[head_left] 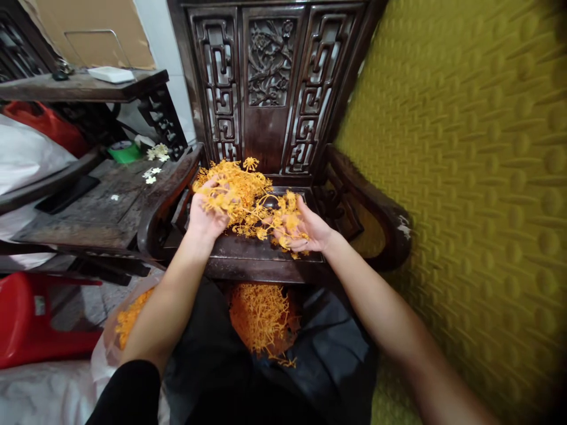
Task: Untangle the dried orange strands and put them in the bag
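Observation:
A heap of orange plastic flower-like sprigs (245, 189) lies on the seat of a dark carved wooden chair (270, 270). At the left side of the heap, my left hand (208, 212) has its fingers curled around some of the sprigs. My right hand (312, 227), palm turned inward, holds a looser cluster of sprigs (287, 221) at the right of the seat. Thin orange stems run between this cluster and the heap. The sprigs partly cover the fingers of both hands.
Between my legs, below the seat edge, sits a pile of orange stems (261, 313). A clear bag (133, 313) with orange pieces is at my left. Beside it are a red stool (26, 319) and a wooden side table (101, 206) with green tape (124, 152). A yellow textured sheet (465, 177) rises at right.

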`<move>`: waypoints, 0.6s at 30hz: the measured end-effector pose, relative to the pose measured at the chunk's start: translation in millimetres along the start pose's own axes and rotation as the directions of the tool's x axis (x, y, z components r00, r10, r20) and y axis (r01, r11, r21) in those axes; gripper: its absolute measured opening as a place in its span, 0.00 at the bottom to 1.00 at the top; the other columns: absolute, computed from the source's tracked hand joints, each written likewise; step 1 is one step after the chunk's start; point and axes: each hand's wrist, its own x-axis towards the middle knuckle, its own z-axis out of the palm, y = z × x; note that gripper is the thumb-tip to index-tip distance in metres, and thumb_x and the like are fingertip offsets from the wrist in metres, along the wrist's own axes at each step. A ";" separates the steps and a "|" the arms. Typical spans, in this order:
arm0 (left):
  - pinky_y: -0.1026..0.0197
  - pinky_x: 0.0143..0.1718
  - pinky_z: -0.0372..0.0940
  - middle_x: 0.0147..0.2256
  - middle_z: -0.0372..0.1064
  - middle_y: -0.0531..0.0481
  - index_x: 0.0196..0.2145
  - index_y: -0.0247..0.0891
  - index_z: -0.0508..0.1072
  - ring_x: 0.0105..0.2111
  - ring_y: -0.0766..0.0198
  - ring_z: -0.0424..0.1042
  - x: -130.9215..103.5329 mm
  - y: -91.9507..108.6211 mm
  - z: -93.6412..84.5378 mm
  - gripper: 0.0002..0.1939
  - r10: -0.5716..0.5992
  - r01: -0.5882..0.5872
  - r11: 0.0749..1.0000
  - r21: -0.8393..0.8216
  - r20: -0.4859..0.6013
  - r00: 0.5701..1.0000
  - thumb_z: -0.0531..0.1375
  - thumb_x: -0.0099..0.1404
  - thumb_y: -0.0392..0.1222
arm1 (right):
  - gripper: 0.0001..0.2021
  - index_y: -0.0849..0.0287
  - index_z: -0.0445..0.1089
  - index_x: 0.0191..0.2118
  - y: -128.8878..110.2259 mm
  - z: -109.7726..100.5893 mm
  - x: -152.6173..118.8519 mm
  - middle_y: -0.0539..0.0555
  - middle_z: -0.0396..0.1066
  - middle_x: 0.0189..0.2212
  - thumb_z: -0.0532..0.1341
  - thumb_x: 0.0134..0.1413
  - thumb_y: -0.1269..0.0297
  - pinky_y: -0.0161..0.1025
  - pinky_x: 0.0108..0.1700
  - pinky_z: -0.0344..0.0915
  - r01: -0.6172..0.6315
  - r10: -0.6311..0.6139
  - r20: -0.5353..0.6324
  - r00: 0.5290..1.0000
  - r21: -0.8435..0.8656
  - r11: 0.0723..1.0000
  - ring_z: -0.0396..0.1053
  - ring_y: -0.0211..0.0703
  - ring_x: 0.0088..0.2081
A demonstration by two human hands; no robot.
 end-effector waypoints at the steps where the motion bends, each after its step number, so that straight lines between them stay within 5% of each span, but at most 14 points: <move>1: 0.66 0.23 0.68 0.24 0.67 0.53 0.32 0.40 0.72 0.21 0.69 0.69 -0.1 -0.5 0.6 0.09 0.022 -0.022 1.000 -0.011 -0.008 1.000 0.58 0.67 0.46 | 0.45 0.60 0.62 0.56 1.7 0.3 1.8 0.54 0.72 0.30 0.34 0.57 0.25 0.26 0.14 0.40 0.010 -0.010 -0.017 1.000 0.009 1.000 0.43 0.27 0.14; 7: 0.66 0.16 0.57 0.25 0.70 0.52 0.36 0.40 0.75 0.14 0.72 0.57 -8.5 4.3 2.3 0.13 0.021 -0.021 1.000 -0.007 0.021 1.000 0.55 0.70 0.49 | 0.47 0.59 0.63 0.55 15.5 4.8 13.5 0.51 0.68 0.26 0.38 0.52 0.21 0.27 0.16 0.39 -0.069 0.069 0.008 0.998 -0.052 0.996 0.44 0.27 0.15; 12: 0.65 0.17 0.59 0.34 0.77 0.48 0.35 0.43 0.74 0.18 0.70 0.59 -14.4 7.9 -4.1 0.12 0.137 -0.137 0.991 -0.013 0.020 0.990 0.55 0.69 0.49 | 0.42 0.61 0.64 0.55 18.0 -1.3 6.4 0.50 0.68 0.27 0.52 0.53 0.25 0.27 0.18 0.41 0.077 -0.078 -0.006 0.997 -0.063 0.995 0.43 0.26 0.17; 15: 0.67 0.18 0.59 0.38 0.78 0.47 0.37 0.45 0.75 0.20 0.70 0.62 -11.7 1.0 -3.0 0.08 0.189 -0.189 0.978 0.083 0.008 0.982 0.58 0.66 0.48 | 0.36 0.60 0.67 0.53 21.1 -7.0 2.1 0.53 0.72 0.33 0.65 0.50 0.34 0.29 0.22 0.55 0.104 -0.107 -0.010 0.994 -0.188 0.977 0.58 0.30 0.21; 18: 0.68 0.20 0.60 0.44 0.79 0.49 0.44 0.46 0.75 0.20 0.73 0.63 -9.0 -11.6 3.2 0.12 0.235 -0.240 0.954 0.179 0.050 0.971 0.64 0.61 0.41 | 0.34 0.56 0.69 0.53 21.7 -8.4 6.8 0.59 0.73 0.49 0.71 0.46 0.40 0.42 0.44 0.71 0.215 -0.305 -0.148 0.941 -0.436 0.874 0.73 0.44 0.45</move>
